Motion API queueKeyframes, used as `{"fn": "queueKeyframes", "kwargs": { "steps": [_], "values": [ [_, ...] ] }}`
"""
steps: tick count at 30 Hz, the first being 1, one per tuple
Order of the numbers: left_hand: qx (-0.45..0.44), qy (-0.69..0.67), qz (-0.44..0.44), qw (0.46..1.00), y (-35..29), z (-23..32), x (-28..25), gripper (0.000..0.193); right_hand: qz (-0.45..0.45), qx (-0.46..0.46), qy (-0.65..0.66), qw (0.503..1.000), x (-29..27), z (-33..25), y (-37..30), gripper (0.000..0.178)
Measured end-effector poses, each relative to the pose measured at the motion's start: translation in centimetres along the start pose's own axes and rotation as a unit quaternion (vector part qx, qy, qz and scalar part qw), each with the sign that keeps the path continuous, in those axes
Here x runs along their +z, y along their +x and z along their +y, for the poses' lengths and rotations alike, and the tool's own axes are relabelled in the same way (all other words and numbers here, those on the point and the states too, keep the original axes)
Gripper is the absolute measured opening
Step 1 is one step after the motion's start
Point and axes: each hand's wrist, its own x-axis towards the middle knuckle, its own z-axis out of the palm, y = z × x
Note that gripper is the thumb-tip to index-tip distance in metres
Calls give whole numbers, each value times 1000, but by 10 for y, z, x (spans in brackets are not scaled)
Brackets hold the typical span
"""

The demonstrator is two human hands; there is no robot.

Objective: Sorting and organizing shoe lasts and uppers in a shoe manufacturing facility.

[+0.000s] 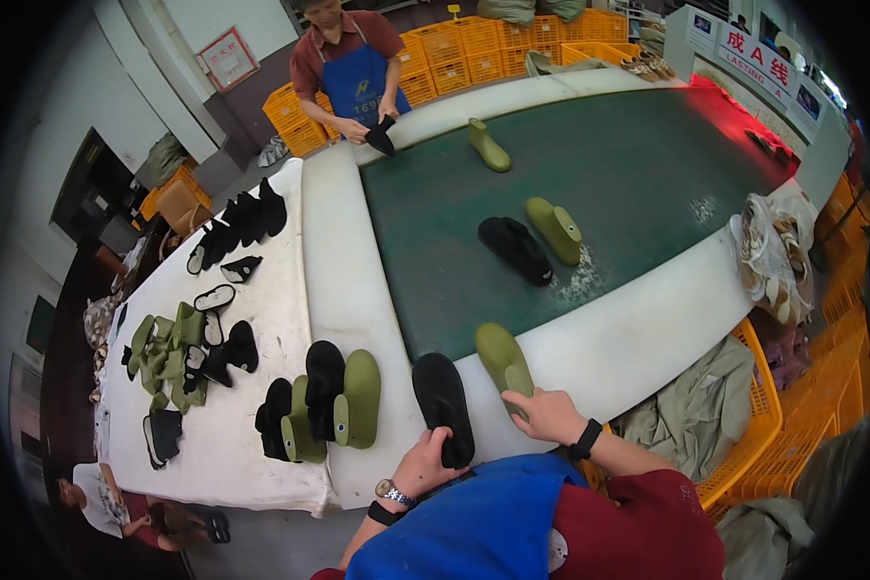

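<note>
My left hand (429, 464) is wrapped round the heel end of a black shoe upper (439, 391), toe pointing away from me. My right hand (545, 414) grips the heel end of an olive-green shoe last (501, 354), just right of the upper. Both are held over the near white edge of the table. To the left of my left hand stand a black shoe upper (325, 372) and another green last (360, 396), with a further pair beside them. On the green belt ahead lie one black shoe (514, 249) and two green lasts (555, 230) (489, 145).
A white cloth-covered table (261, 425) at left carries a heap of green lasts (164, 348) and several black uppers (246, 217). Across the belt (435, 232), a person in a blue apron (358, 72) holds a black upper. Yellow crates (764, 406) stand at right, near bagged shoes (775, 256).
</note>
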Motion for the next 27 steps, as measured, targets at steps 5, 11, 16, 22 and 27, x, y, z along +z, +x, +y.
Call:
{"fn": "queueKeyframes", "kwargs": {
  "steps": [5, 11, 16, 22, 27],
  "values": [
    [-5, -3, 0, 1000, -2, -4, 2, 60, -1, 4, 2, 1000, 2, -2, 2, 35],
    [-19, -8, -4, 1000, -3, -3, 2, 60, -9, 5, 4, 1000, 0, -3, 4, 34],
    [-9, -16, 19, 1000, -3, -4, 0, 59, 3, 34, 128, 991, -17, 14, 18, 31],
    [-35, -44, -5, 998, -1, -5, -3, 61, -75, 245, 641, 724, -72, 40, 107, 17],
    [-47, -62, -26, 997, 2, -5, -5, 63, 27, 27, 211, 977, -72, 21, 197, 24]
  ]
}}
